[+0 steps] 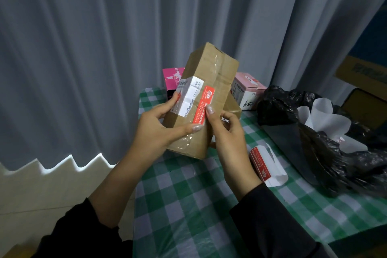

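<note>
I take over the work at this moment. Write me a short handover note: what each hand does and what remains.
Left hand: grips the cardboard parcel, held above the checked table.
Right hand: pinches the parcel's edge, thumb on the red label.
Done: one peeled label lies on the table beside the black bag.
Left: the red label and the white shipping label are not yet off; probably peel both.
</note>
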